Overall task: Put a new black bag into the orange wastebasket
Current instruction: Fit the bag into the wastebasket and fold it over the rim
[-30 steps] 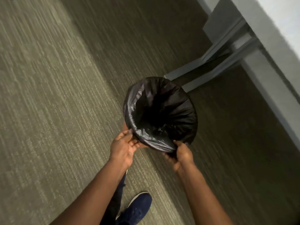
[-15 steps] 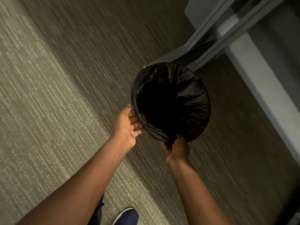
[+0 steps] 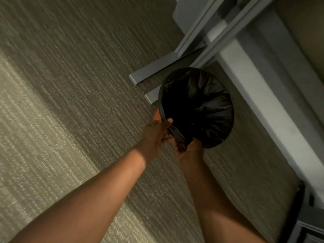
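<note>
The black bag point(image 3: 201, 106) lines the round mouth of the orange wastebasket point(image 3: 156, 115) and is folded over its rim, so only a small orange sliver shows at the left side. The basket stands on the carpet below me. My left hand point(image 3: 156, 134) pinches a gathered, twisted strip of bag plastic at the near rim. My right hand point(image 3: 191, 148) grips the same bunched plastic just to the right, under the near edge. The bag's inside is dark and its bottom is hidden.
Grey-green carpet point(image 3: 70, 102) covers the floor to the left. Grey metal desk legs and floor rails point(image 3: 157, 67) lie just behind the basket. A pale desk edge or wall base point(image 3: 263, 106) runs diagonally along the right side.
Both hands have come together at the near rim and now bunch the loose plastic into a twisted strip. The view has shifted, so the basket sits further right and nearer the desk rails.
</note>
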Tool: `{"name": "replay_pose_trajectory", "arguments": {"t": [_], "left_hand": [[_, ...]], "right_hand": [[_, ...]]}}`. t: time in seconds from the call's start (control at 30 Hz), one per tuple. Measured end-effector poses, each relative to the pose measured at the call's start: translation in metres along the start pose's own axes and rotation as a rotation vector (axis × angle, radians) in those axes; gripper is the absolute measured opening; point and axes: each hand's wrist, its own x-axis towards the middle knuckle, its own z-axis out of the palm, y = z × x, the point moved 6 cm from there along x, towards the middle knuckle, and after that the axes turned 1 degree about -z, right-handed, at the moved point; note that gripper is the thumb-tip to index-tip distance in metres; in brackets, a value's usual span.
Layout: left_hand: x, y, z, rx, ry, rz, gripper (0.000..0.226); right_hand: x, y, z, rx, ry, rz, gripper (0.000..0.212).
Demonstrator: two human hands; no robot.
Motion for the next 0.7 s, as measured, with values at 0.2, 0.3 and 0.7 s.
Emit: {"name": "replay_pose_trajectory", "arguments": {"t": [0.2,0.3,0.7], "left_hand": [[0.032,-0.003,0.032,0.009,-0.044,0.034,0.024],[0.045,-0.005,0.049,0.037,-0.095,0.058,0.01],[0.102,0.001,0.076,0.203,-0.039,0.178,0.026]], "right_hand": [[0.028,-0.026,0.008,-0.017,-0.019,-0.038,0.03],[0.046,-0.033,0.008,-0.001,-0.034,-0.048,0.032],[0.09,-0.054,0.014,-0.16,-0.041,-0.059,0.061]]}}
